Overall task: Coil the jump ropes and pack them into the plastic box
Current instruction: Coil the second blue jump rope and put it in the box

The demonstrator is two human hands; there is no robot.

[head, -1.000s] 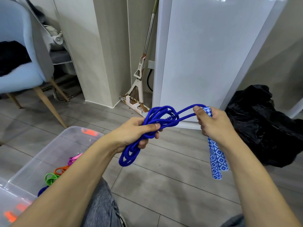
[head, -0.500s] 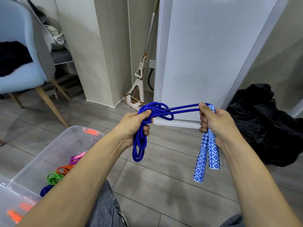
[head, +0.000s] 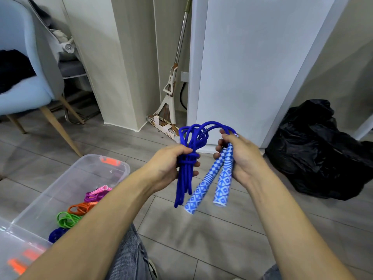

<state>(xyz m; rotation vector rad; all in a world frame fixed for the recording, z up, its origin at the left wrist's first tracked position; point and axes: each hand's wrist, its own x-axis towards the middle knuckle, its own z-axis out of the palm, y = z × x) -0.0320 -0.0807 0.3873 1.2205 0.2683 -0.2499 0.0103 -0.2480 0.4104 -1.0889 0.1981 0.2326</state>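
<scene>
Grey wood-look plank floor (head: 201, 235) carries everything here. Clear plastic box (head: 96, 174) w/ orange latches sits at lower left, open; coiled ropes inside. Pale blue chair (head: 26, 93) on wooden legs stands at far left. Mop (head: 167, 110) rests its head on the planks by a beige pillar, handle leaning up. White panel (head: 252, 67) stands upright beside it. Crumpled black bag (head: 319, 150) lies at right.
</scene>
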